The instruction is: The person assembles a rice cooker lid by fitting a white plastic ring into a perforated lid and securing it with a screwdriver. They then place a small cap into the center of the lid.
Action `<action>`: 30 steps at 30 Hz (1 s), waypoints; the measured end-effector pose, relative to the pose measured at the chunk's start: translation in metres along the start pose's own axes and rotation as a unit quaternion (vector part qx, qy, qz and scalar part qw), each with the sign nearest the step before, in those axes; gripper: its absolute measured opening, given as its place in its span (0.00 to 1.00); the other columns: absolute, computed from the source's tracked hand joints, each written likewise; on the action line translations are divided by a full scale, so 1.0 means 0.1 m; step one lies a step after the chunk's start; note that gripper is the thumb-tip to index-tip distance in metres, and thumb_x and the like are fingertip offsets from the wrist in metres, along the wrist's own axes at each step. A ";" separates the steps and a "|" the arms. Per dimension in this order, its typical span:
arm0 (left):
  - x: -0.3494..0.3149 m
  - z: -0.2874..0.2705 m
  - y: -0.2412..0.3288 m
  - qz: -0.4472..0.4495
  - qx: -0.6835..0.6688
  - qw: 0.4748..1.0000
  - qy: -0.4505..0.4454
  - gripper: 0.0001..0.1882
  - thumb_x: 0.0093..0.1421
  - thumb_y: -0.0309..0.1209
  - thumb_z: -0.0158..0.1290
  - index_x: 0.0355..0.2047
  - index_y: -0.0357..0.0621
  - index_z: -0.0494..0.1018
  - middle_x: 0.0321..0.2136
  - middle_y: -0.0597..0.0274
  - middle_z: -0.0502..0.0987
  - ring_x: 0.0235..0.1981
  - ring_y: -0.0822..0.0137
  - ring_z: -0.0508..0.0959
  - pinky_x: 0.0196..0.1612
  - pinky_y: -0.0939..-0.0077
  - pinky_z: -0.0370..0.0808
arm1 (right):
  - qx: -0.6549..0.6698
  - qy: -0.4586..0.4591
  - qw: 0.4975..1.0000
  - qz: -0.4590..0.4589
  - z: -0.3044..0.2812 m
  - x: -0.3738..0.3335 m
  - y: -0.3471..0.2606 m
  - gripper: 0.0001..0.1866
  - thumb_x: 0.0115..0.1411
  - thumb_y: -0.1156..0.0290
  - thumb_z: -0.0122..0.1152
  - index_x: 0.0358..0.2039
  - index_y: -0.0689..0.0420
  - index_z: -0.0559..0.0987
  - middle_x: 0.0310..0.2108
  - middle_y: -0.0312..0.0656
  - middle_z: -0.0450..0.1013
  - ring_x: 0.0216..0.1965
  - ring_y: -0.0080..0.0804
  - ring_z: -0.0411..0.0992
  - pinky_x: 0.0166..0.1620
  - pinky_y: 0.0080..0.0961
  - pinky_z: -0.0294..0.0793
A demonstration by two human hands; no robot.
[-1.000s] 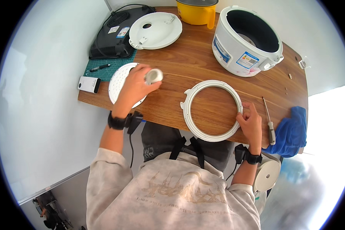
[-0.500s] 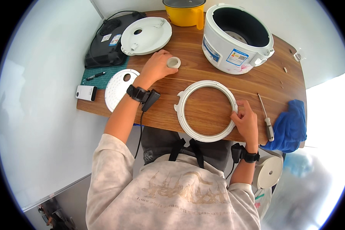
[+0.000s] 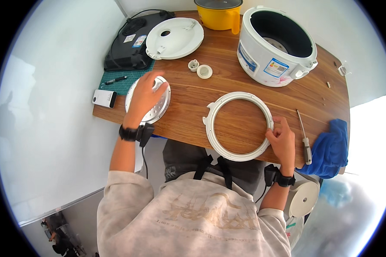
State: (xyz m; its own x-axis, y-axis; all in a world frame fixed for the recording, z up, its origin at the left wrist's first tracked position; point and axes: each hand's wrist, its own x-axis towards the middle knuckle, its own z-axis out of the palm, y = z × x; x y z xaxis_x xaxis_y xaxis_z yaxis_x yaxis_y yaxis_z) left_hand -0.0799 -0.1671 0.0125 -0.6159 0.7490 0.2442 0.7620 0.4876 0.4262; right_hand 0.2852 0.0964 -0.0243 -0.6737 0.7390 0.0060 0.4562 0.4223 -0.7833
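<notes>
My right hand [image 3: 283, 139] pinches the right side of a white plastic ring [image 3: 211, 128], which lies near the front edge of the table and has small tabs on its left. At the left, my left hand [image 3: 146, 96] is over a round perforated metal plate [image 3: 163, 103], thumb apart from the fingers; part of the plate is hidden beneath it. Beyond that hand, two small off-white parts rest on the wood: a cup-like cap [image 3: 194, 65] and a flat round piece [image 3: 204, 72]. A white rice cooker lid shell [image 3: 176, 40] lies farther back.
A white rice cooker body [image 3: 266, 64] stands at the back right, beside a yellow pot [image 3: 218, 17]. A black appliance [image 3: 131, 47], green mat [image 3: 120, 85], pen [image 3: 116, 80] and white power bank [image 3: 104, 98] are left. Right are a screwdriver [image 3: 307, 150] and blue cloth [image 3: 330, 150].
My left hand has let go of the small round part and moved left and nearer, over the perforated plate. My right hand stays on the ring. The view has shifted slightly.
</notes>
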 end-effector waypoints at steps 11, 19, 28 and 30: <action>-0.58 0.01 -0.09 -0.064 0.161 0.983 -0.061 0.45 0.52 0.59 0.70 0.66 0.54 0.72 0.71 0.39 0.61 0.72 0.34 0.58 0.71 0.47 0.62 | 0.007 -0.011 0.999 0.036 -0.01 0.06 0.05 0.17 0.57 0.71 0.66 0.48 0.57 0.77 0.13 0.39 0.68 0.14 0.28 0.63 0.24 0.29 0.64; -0.56 0.00 -0.02 -0.037 0.109 0.992 -0.060 0.39 0.52 0.51 0.71 0.61 0.48 0.75 0.66 0.41 0.70 0.69 0.43 0.68 0.68 0.54 0.70 | -0.014 0.006 1.000 0.006 0.00 0.03 0.03 0.17 0.58 0.70 0.66 0.48 0.57 0.77 0.13 0.40 0.69 0.14 0.30 0.64 0.24 0.30 0.64; -0.66 -0.10 0.00 0.117 0.177 0.973 0.093 0.23 0.52 0.34 0.66 0.50 0.46 0.80 0.46 0.52 0.85 0.42 0.51 0.86 0.43 0.62 0.85 | 0.005 0.007 1.000 0.001 0.01 0.03 0.02 0.17 0.58 0.71 0.66 0.47 0.58 0.77 0.13 0.41 0.69 0.14 0.32 0.64 0.24 0.31 0.65; -0.67 -0.21 0.00 0.088 0.185 0.969 0.137 0.17 0.56 0.31 0.63 0.47 0.47 0.81 0.41 0.54 0.86 0.36 0.55 0.86 0.39 0.62 0.84 | -0.005 0.005 1.000 -0.003 -0.01 0.02 0.03 0.17 0.58 0.71 0.66 0.48 0.58 0.77 0.13 0.41 0.69 0.14 0.32 0.65 0.24 0.31 0.65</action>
State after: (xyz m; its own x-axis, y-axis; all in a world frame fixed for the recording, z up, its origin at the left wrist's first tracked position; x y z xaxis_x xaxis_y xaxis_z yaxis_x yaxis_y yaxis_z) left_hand -0.0427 -0.2270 0.0141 -0.4610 0.7123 0.5292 0.8484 0.5286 0.0276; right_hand 0.2855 0.0997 -0.0261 -0.6700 0.7422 0.0173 0.4584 0.4319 -0.7767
